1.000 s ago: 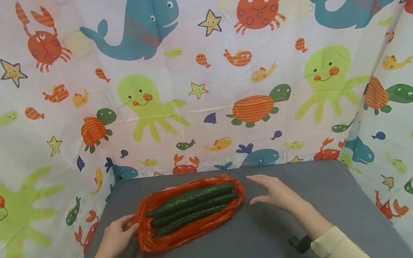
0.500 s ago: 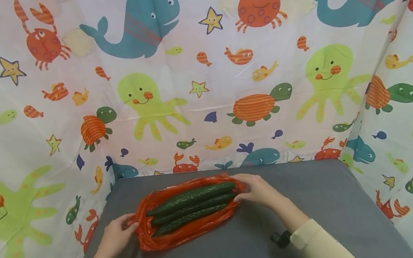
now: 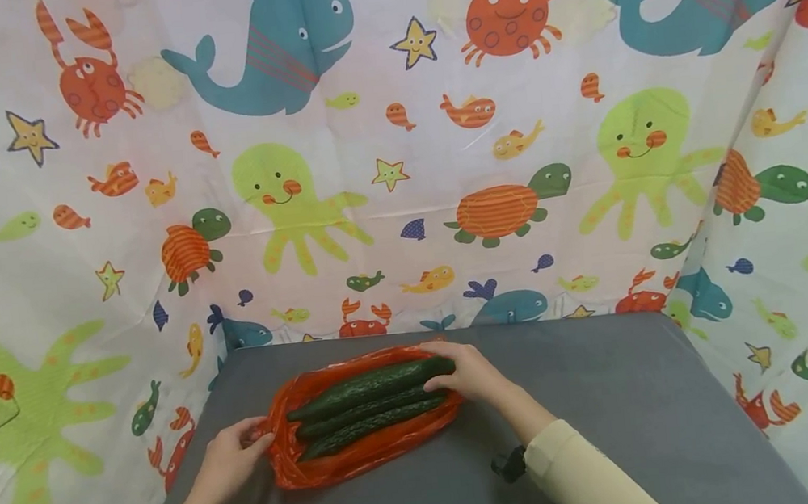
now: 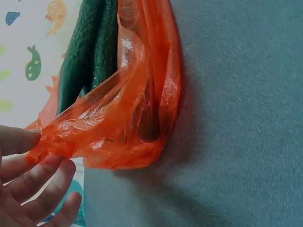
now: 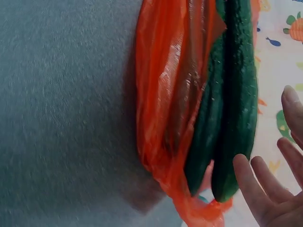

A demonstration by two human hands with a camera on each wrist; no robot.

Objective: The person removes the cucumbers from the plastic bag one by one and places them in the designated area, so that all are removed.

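Three long green cucumbers (image 3: 366,389) lie side by side in an open orange plastic bag (image 3: 338,473) on the grey table. My left hand (image 3: 229,462) pinches the bag's left end; in the left wrist view, thumb and fingers (image 4: 49,175) squeeze the gathered film. Over the right end of the cucumbers is my right hand (image 3: 470,371), thumb and fingers spread above the far cucumber. In the right wrist view its fingers (image 5: 253,187) are apart, one at the tip of a cucumber (image 5: 239,113). Contact there is hard to tell.
A grey table (image 3: 624,409) extends around the bag. Behind and at both sides hangs a white curtain (image 3: 402,228) printed with sea animals. A small black device (image 3: 508,465) sits under the right wrist by the cream sleeve (image 3: 578,470).
My right hand has come in leftward from beside the bag, touched its right rim, then passed over the cucumbers' right ends. The left hand keeps its pinch; bag and cucumbers stay put.
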